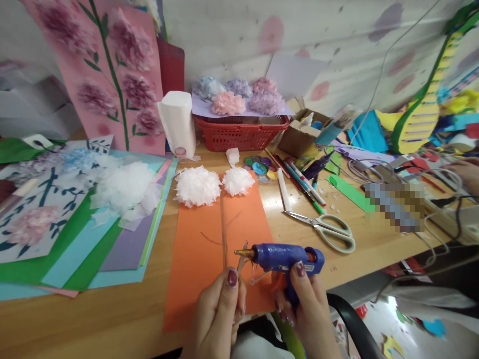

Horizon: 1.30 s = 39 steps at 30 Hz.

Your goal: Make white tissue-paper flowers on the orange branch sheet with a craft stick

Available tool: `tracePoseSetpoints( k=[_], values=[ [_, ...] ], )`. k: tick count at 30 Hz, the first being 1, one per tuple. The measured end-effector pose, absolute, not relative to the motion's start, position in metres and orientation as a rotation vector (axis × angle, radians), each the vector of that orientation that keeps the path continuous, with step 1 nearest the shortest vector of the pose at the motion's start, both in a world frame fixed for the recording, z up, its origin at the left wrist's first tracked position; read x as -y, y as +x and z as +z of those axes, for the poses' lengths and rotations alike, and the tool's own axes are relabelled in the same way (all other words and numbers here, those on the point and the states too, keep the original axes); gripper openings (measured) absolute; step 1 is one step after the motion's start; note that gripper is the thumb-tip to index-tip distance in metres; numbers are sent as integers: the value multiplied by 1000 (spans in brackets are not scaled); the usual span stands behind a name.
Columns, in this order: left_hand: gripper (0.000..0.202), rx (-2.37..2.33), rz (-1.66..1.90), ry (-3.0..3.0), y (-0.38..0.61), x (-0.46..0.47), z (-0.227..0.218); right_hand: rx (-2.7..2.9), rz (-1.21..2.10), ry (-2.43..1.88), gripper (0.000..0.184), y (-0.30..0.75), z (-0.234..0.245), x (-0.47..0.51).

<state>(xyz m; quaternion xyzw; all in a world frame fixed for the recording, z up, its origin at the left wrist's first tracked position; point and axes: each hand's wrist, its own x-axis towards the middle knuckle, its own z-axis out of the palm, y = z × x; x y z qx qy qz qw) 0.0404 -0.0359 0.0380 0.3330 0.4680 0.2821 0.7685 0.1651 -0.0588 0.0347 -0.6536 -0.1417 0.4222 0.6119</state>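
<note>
My right hand [305, 309] grips a blue glue gun [284, 259] with its brass nozzle pointing left. My left hand [220, 311] is closed in a pinch on a thin brown stem [223, 224], holding it up to the nozzle tip. Both hands hover over the near end of an orange paper sheet [202, 249] lying on the wooden table [112, 319]. Two white tissue-paper flowers [197, 185] rest at the far end of that sheet.
Scissors [325, 229] lie right of the orange sheet, beside markers [299, 182] and a paint palette [260, 167]. A stack of coloured papers [112, 249] fills the left. A red basket [239, 132] with paper flowers and a white paper roll [177, 122] stand at the back. Another person's hand [466, 174] shows far right.
</note>
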Motion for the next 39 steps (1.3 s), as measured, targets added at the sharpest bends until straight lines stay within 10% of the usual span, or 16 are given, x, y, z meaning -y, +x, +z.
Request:
tracePoseSetpoints(
  k=[39],
  values=[
    [33,-1356,940,1461,43,41,32,341,928,-1530,58,169,27,60]
  ],
)
